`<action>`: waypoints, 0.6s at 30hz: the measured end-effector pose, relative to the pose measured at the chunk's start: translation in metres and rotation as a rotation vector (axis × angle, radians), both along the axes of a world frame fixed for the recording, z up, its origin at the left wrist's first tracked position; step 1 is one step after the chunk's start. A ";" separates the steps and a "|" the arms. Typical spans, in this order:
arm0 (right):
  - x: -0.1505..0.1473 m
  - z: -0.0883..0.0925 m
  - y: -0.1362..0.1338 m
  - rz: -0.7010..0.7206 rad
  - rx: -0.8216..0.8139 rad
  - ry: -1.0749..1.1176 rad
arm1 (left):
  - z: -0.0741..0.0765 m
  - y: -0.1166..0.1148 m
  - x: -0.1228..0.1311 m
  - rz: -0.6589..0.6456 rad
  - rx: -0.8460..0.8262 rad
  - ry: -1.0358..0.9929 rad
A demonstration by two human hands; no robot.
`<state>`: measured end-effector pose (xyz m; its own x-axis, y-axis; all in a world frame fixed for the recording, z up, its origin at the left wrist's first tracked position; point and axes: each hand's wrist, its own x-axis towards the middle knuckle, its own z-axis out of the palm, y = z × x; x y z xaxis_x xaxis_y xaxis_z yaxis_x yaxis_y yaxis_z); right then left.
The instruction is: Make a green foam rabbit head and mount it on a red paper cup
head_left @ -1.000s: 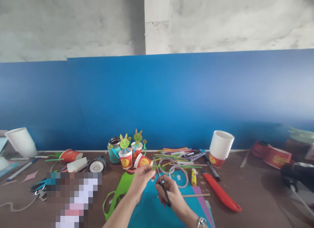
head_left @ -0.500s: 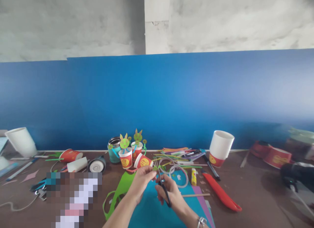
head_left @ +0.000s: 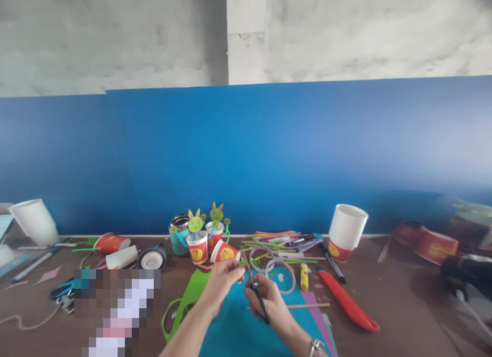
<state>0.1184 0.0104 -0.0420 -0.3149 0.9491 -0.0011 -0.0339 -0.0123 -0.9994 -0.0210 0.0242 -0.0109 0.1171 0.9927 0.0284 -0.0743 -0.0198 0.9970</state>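
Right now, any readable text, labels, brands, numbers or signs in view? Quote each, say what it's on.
None legible to quote.
Front rabbit-eared cup: yellow emblem, too small to read.
Tipped cup beside it: same.
Cup stack at right: yellow print, too small.
Far-right red cup: yellow print, blurred.
Yellow tube: markings too small.

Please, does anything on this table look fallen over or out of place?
Yes. Beyond the left hand, a red cup lies on its side, while the cup with a green face beside it stands upright. Farther left, another red cup lies tipped.
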 end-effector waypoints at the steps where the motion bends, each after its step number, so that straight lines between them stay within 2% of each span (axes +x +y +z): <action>1: 0.000 0.001 0.000 -0.004 -0.001 -0.005 | 0.000 0.000 0.000 0.001 0.002 0.001; 10: 0.000 0.004 -0.002 -0.015 -0.006 -0.008 | -0.005 0.001 0.000 0.018 0.008 -0.016; 18: 0.000 -0.006 0.003 0.012 0.023 -0.011 | -0.008 0.002 0.001 0.025 0.005 -0.029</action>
